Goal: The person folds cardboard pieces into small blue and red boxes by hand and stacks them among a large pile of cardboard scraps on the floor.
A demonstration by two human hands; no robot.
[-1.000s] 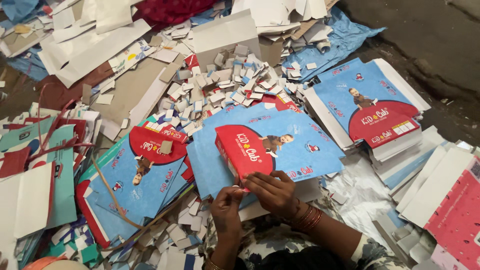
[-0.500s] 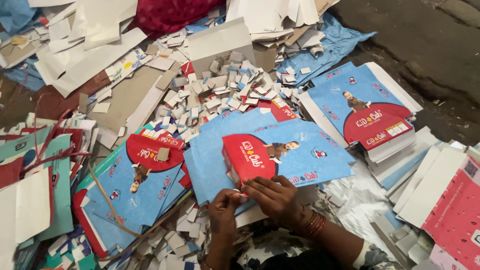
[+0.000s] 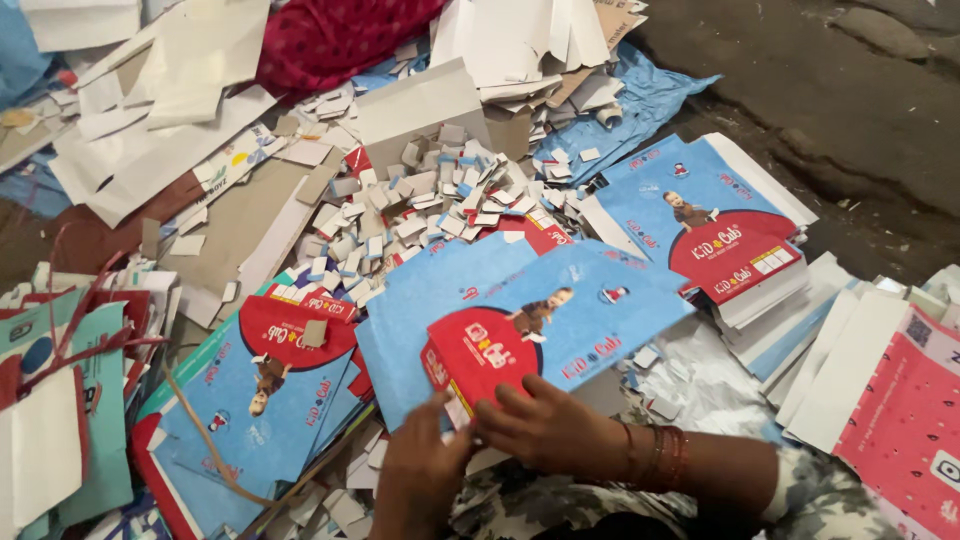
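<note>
A flat blue and red printed card sheet [image 3: 560, 325] lies in front of me on top of other blue sheets. My right hand [image 3: 545, 430], with bangles at the wrist, presses on the sheet's near edge. My left hand [image 3: 420, 470] pinches the same edge at the sheet's red lower-left corner. Both hands sit close together on the near side of the sheet.
A stack of the same printed sheets [image 3: 720, 240] lies to the right, another pile [image 3: 260, 400] to the left. A heap of small card offcuts [image 3: 430, 200] lies behind. White card scraps [image 3: 160, 110], red cloth [image 3: 340, 35], and pink-printed sheets [image 3: 900, 400] surround me.
My head has dipped closer to the sheet. Both hands have slid slightly along its near edge, the left hand closing on the red corner.
</note>
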